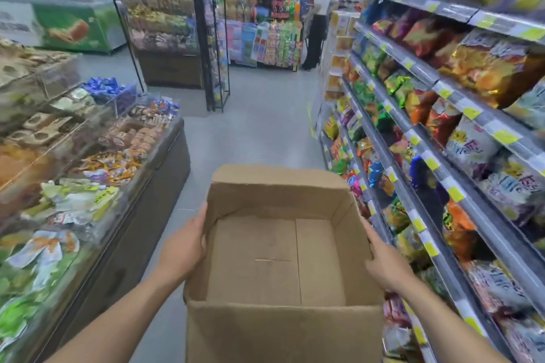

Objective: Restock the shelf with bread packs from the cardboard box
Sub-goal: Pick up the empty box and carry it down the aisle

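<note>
The cardboard box was empty, carried in the aisle, left hand and right hand each gripping a side wall; restocking looked finished.

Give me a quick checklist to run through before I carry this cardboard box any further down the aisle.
1. Grip on both sides: ok. The left hand and right hand each press a side wall of the open brown cardboard box.
2. Bread packs in the box: not ok. Only its bare bottom shows; it looks empty.
3. Grey aisle floor directly ahead: ok, nothing lies on it.
4. Person in a white top at the far end: ok, well away.
5. Clearance to the snack shelf on the right: cannot tell; the box runs close beside it.
6. Where the bread shelf is: cannot tell.
</note>
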